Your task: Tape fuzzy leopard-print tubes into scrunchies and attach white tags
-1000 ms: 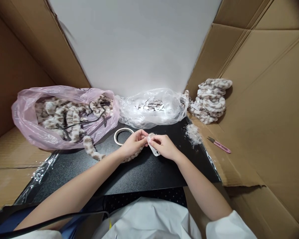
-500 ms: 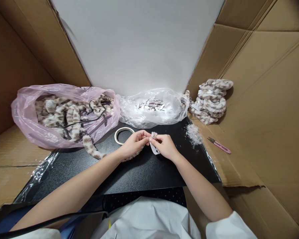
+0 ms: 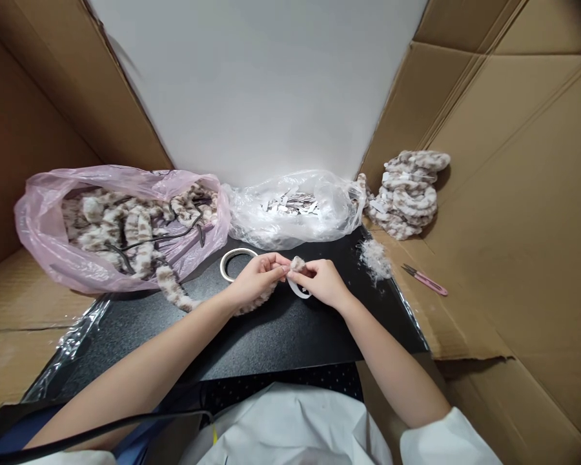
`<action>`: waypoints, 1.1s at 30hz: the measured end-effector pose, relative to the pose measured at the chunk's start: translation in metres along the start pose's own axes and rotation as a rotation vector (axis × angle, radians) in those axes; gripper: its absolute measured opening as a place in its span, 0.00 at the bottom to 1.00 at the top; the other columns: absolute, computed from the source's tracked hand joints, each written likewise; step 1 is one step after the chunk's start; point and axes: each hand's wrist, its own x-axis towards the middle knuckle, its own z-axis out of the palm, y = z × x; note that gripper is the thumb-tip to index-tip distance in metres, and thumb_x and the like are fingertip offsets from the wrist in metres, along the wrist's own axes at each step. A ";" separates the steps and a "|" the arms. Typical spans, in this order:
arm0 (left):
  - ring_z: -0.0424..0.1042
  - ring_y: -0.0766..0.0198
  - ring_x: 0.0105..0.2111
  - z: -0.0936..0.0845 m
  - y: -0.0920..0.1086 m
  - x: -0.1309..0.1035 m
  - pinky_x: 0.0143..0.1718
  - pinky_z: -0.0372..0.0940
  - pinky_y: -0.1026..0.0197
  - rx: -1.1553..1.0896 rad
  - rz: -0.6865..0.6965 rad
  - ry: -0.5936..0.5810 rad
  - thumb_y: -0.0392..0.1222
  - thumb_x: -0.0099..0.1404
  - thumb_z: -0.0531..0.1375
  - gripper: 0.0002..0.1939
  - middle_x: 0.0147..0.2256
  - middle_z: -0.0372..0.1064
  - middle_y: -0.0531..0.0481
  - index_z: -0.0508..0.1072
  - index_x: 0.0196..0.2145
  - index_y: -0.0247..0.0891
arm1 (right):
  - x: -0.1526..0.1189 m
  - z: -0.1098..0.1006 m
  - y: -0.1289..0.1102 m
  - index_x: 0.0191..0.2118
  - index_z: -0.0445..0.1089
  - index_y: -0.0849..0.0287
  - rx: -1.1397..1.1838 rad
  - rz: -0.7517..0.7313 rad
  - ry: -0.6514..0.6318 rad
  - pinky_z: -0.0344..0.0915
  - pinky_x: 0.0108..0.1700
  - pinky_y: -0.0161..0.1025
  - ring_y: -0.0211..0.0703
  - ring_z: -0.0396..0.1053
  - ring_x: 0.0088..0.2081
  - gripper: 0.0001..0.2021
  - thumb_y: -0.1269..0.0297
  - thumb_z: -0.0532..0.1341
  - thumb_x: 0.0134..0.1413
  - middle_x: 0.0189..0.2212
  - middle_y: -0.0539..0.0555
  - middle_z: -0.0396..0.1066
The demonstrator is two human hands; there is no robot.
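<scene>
Over the black table, my left hand is closed round a brown-and-white furry strip, which runs left under my wrist into the pink bag. Its fluffy end pokes up between my hands. My right hand pinches a white label against that end, its fingertips nearly meeting those of my left hand. The exact grip is partly hidden by the fingers. A white tape roll lies just left of my left hand.
Furry strips and a dark cord fill the pink bag at left. A clear bag of white labels lies behind my hands. To the right are loose fluff, pink snips and bundled furry strips by cardboard walls.
The white label has turned and now looks curved under my right fingers. More of the furry end shows above my fingertips. The whole view has shifted slightly.
</scene>
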 end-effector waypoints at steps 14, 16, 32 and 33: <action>0.75 0.62 0.38 0.008 0.018 -0.015 0.40 0.69 0.62 0.653 0.572 -0.180 0.37 0.67 0.56 0.08 0.37 0.75 0.43 0.75 0.37 0.35 | 0.013 -0.013 0.003 0.29 0.69 0.61 0.544 -0.011 -0.268 0.63 0.34 0.35 0.36 0.65 0.27 0.18 0.49 0.57 0.56 0.23 0.49 0.67; 0.74 0.63 0.37 0.007 0.020 -0.015 0.38 0.69 0.64 0.708 0.636 -0.179 0.35 0.68 0.55 0.08 0.36 0.73 0.43 0.75 0.37 0.35 | 0.013 -0.011 0.005 0.27 0.67 0.62 0.579 0.125 -0.329 0.60 0.26 0.32 0.33 0.61 0.21 0.18 0.50 0.59 0.54 0.19 0.47 0.64; 0.74 0.64 0.35 0.013 0.009 -0.020 0.37 0.67 0.64 0.790 0.654 -0.134 0.35 0.68 0.53 0.11 0.35 0.73 0.44 0.76 0.38 0.38 | 0.010 -0.008 0.002 0.35 0.66 0.61 0.882 0.403 -0.315 0.66 0.23 0.30 0.33 0.68 0.19 0.17 0.73 0.67 0.34 0.19 0.45 0.72; 0.73 0.64 0.35 0.014 0.008 -0.020 0.36 0.67 0.64 0.783 0.646 -0.127 0.35 0.68 0.54 0.10 0.35 0.73 0.45 0.76 0.38 0.38 | 0.010 -0.007 0.003 0.35 0.66 0.61 0.876 0.387 -0.284 0.64 0.22 0.30 0.33 0.66 0.18 0.18 0.74 0.67 0.32 0.19 0.45 0.72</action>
